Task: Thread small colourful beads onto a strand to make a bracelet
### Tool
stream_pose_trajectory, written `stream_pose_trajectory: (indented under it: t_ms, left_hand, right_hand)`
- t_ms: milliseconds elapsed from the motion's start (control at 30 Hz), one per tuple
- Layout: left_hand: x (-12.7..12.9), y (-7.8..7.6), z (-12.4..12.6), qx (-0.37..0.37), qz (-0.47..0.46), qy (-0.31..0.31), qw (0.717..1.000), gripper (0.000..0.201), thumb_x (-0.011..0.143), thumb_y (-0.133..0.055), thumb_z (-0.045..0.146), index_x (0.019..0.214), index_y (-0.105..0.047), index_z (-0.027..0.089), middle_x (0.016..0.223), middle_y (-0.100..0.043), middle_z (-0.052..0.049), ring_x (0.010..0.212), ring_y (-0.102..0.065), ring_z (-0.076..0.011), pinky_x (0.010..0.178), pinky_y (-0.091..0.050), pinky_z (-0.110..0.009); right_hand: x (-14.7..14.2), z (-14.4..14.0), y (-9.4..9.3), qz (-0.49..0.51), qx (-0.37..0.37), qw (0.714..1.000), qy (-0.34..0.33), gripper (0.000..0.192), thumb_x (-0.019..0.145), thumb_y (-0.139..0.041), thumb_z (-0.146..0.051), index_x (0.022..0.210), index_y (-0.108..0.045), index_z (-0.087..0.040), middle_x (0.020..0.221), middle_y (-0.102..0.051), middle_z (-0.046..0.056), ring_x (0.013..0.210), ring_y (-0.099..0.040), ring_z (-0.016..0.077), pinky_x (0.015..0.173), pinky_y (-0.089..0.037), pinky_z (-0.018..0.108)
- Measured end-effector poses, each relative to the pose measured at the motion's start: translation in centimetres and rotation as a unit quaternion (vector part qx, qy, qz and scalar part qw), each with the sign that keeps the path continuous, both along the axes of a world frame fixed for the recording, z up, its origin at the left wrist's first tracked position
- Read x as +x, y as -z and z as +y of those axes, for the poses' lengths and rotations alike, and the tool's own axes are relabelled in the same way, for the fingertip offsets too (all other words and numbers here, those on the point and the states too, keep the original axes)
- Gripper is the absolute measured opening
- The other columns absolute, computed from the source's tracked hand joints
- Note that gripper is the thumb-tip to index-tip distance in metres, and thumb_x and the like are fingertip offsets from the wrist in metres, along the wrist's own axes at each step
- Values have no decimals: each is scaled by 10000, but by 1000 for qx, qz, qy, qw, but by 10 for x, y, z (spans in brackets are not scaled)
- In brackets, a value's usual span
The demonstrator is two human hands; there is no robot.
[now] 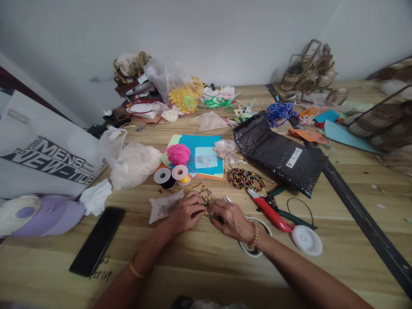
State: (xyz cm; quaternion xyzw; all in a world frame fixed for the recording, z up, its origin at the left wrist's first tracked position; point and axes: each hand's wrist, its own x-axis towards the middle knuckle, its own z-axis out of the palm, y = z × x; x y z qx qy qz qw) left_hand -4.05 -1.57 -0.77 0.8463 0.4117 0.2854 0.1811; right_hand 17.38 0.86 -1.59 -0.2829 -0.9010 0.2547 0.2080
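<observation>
Beaded piece (206,201) sits between both hands at table centre, just off the wood. Left hand (185,213) fingers pinched together on its left side; right hand (230,219) fingers closed on the lower end, exact grip hidden by the knuckles. Thin cord runs from the piece up toward the spools (172,175). Small bag of beads (165,206) touches left hand. Phone (98,240) near left, white lid (307,240) and red-handled cutters (268,211) near right. Further: bead strands (245,179), pink yarn (178,154), coloured paper (202,159), black mailer (278,152). Far: clutter pile (151,90), baskets (309,71). Risk, as I judge it: pinch slips, beads slide off cord and scatter; cord could snag the spools or cutters nearby.
</observation>
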Motion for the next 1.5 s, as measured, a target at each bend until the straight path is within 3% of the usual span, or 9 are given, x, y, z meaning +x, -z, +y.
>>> stream_pose_trajectory:
  t_ms: [1500]
  left_hand:
    - [4,1,4,11,-8,-8,1000,192,908,-550,149,982,-725,174,843,-638,-77,1001,-554,-228,860,-517,-376]
  right_hand:
    - [-1,0,1,-10,9,1000,8,91,819,-585,-111,861,-582,-192,852,-621,33,775,-579,159,644,-361,242]
